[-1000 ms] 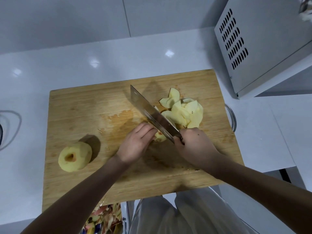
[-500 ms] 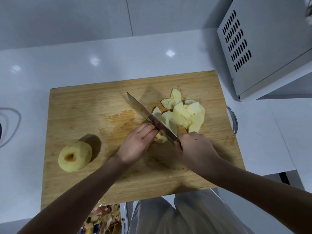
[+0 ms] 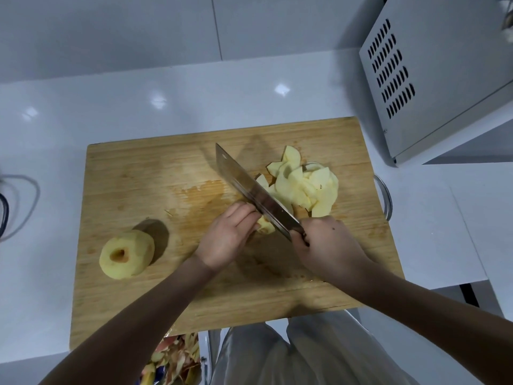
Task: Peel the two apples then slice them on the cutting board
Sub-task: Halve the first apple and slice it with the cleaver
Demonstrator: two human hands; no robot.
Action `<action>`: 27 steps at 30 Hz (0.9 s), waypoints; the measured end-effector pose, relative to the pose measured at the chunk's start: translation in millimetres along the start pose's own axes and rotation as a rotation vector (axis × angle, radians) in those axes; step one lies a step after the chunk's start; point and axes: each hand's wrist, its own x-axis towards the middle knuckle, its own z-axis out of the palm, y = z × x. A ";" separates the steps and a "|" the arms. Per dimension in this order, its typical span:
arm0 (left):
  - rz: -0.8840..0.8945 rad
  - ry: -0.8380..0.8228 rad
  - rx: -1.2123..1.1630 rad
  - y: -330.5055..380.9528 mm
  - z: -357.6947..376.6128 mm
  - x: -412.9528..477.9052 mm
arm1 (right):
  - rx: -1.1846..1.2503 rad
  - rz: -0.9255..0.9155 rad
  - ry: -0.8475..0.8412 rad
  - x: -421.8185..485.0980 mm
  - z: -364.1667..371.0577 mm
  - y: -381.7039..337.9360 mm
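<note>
At mid-board I see the fingers [image 3: 244, 215] of the left hand [image 3: 227, 240] curled and pressed together, pinning an apple remnant [image 3: 265, 226] against the wood. Just beside them the right hand [image 3: 327, 245] is wrapped round the handle of the cleaver [image 3: 249, 187]; the handle itself is hidden in the fist. The blade's long axis runs diagonally from the right hand up and away to the left, its edge down on the remnant. Beyond the blade the apple slices [image 3: 308, 187] lie heaped, close to the far right edge of the cutting board [image 3: 138, 168]. The whole peeled apple [image 3: 126, 254] sits well apart near the left edge, its hollow end facing up. Bare board lies between it and the hands. I note a metal loop [image 3: 384, 195] at the right edge, white counter [image 3: 194, 93] all round, a vented appliance [image 3: 444, 65] at far right, and peelings [image 3: 175, 359] below the near edge.
</note>
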 end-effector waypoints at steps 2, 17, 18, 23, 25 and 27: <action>0.009 -0.001 0.010 0.9 -0.9 0.8 | -0.037 -0.013 0.008 0.4 1.3 -0.2; -0.091 0.053 -0.054 7.0 0.3 -3.1 | 0.051 0.099 -0.060 25.1 20.3 -2.9; -0.101 0.058 -0.061 7.6 0.1 -3.1 | 0.062 0.094 -0.052 21.4 17.5 -1.1; -0.115 0.048 -0.059 5.9 1.4 -2.4 | 0.023 0.001 -0.001 0.2 4.0 -2.8; -0.116 0.052 -0.057 7.5 0.0 -1.5 | -0.005 -0.022 0.008 -0.7 3.4 -4.4; -0.109 0.052 -0.060 8.9 -2.0 -1.4 | -0.029 -0.039 0.016 -0.1 5.2 -5.4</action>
